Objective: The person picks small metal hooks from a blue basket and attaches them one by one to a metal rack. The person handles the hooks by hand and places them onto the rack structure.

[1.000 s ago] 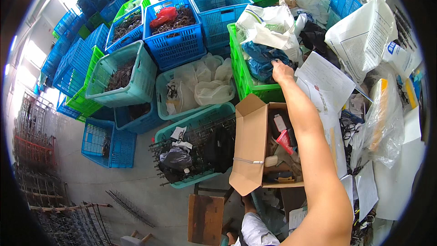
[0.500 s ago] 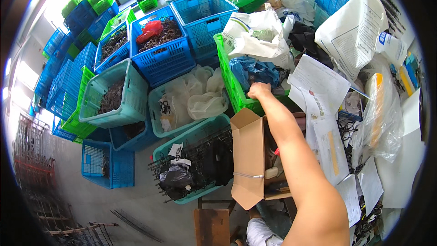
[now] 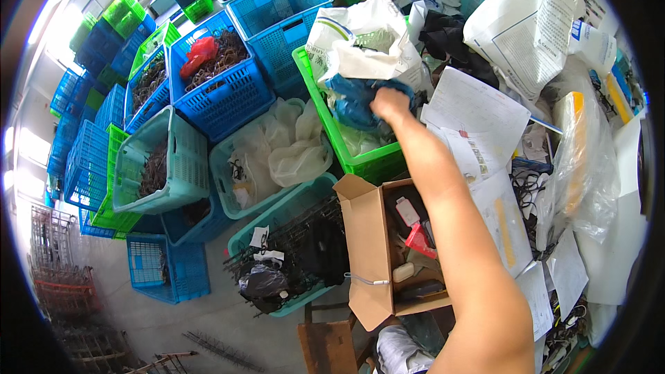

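Hand (image 3: 389, 104) now on crumpled blue bag (image 3: 357, 100)

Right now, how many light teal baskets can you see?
3. The left basket holds dark bits, the middle basket holds clear bags, the lowest basket holds black tangles. More may hide in the stacks.

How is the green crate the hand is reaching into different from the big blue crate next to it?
The green crate is stuffed with bags, a blue one under the right hand; the blue crate holds dark brown tangled bits and something red. The green crate sits beside the cardboard box; the blue crate is farther off. Both are plastic with lattice walls.
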Tool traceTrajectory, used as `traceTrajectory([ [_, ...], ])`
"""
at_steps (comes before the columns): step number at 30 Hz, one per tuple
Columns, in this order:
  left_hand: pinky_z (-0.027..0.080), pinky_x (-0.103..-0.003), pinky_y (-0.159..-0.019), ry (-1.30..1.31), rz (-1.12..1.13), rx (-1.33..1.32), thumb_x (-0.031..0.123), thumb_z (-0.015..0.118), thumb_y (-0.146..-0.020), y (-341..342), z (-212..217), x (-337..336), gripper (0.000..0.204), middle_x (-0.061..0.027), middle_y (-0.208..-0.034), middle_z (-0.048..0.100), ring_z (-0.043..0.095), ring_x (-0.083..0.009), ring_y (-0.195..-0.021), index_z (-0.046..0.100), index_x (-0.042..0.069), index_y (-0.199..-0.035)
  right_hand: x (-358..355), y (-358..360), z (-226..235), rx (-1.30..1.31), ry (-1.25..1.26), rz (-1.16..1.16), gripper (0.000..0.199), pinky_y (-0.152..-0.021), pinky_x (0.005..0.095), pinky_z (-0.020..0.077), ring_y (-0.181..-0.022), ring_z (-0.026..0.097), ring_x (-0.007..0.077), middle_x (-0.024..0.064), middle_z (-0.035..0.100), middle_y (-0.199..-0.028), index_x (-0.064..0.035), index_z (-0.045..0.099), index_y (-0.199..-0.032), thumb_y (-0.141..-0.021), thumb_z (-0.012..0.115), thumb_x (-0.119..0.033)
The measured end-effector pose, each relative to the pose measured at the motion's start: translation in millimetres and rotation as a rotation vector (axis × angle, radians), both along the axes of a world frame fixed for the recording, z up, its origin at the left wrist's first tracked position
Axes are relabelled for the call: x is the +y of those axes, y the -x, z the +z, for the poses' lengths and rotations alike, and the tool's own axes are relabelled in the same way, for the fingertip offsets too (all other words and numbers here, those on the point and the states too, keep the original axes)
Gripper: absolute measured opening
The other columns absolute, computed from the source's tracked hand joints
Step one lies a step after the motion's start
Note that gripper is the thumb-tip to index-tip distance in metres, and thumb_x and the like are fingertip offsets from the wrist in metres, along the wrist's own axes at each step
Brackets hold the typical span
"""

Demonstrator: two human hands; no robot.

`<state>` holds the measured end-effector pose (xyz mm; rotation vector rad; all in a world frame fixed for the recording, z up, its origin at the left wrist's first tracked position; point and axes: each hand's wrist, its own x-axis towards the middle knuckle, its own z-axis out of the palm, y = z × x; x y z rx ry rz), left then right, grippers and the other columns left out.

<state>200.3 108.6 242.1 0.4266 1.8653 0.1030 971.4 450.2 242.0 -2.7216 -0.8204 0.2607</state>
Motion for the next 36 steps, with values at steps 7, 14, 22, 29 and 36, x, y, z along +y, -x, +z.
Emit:
traceTrajectory([
  [7, 0.041, -0.027, -0.053, 0.04, -0.158, 0.045, 0.045, 0.054, -0.087, 73.3, -41.0, -36.2, 0.038, -0.0017, -0.086, 0.062, 0.054, -0.0113, -0.068, 0.058, 0.012, -0.106, -9.1, -33.2, 3.4, -0.06, -0.076, -0.197, 0.027, -0.084, 0.0444, 0.0482, -0.096, 0.062, 0.0351, 0.0183, 0.065, -0.103, -0.0075, 0.067, -0.095, -0.08, 0.051, -0.023],
  [14, 0.041, -0.028, -0.048, -0.023, -0.104, 0.025, 0.031, 0.06, -0.086, 74.7, -49.2, -22.3, 0.026, -0.0047, -0.075, 0.057, 0.052, -0.0147, -0.061, 0.058, 0.008, -0.097, -11.8, -23.7, -20.1, 0.064, -0.038, -0.135, 0.039, -0.094, 0.0434, 0.0419, -0.112, 0.055, 0.033, 0.0201, 0.056, -0.122, -0.0081, 0.056, -0.12, -0.085, 0.04, -0.018],
  [22, 0.046, -0.024, -0.057, -0.132, 0.135, 0.001, 0.022, 0.057, -0.088, 103.3, -71.5, -95.1, 0.021, -0.0056, -0.079, 0.062, 0.057, -0.0126, -0.066, 0.057, 0.002, -0.097, -26.3, 43.2, 25.4, -0.003, 0.105, 0.4, 0.072, -0.099, 0.0392, 0.038, -0.116, 0.05, 0.0336, 0.0209, 0.049, -0.128, -0.0037, 0.038, -0.134, -0.075, 0.066, -0.034],
  [29, 0.047, -0.025, -0.06, -0.025, 0.326, 0.025, 0.019, 0.056, -0.089, 161.8, -66.1, -152.7, 0.02, -0.0055, -0.086, 0.062, 0.057, -0.0109, -0.069, 0.057, 0.003, -0.1, -79.0, 287.6, 53.8, 0.012, -0.346, 0.766, 0.036, -0.074, 0.0368, 0.05, -0.083, 0.062, 0.0294, 0.0164, 0.064, -0.096, -0.0034, 0.057, -0.112, -0.084, 0.058, -0.026],
  [36, 0.043, -0.038, -0.093, -0.939, -0.397, -0.102, 0.015, 0.071, -0.073, 203.3, -23.4, -89.8, 0.064, -0.0186, -0.124, 0.048, 0.049, -0.0308, -0.113, 0.042, 0.0, -0.127, -302.3, 716.0, 39.9, 1.394, 0.635, 1.064, 0.047, -0.055, 0.0266, 0.0441, -0.064, 0.053, 0.0119, 0.0027, 0.055, -0.064, -0.0104, 0.05, -0.127, -0.096, 0.04, -0.044],
])
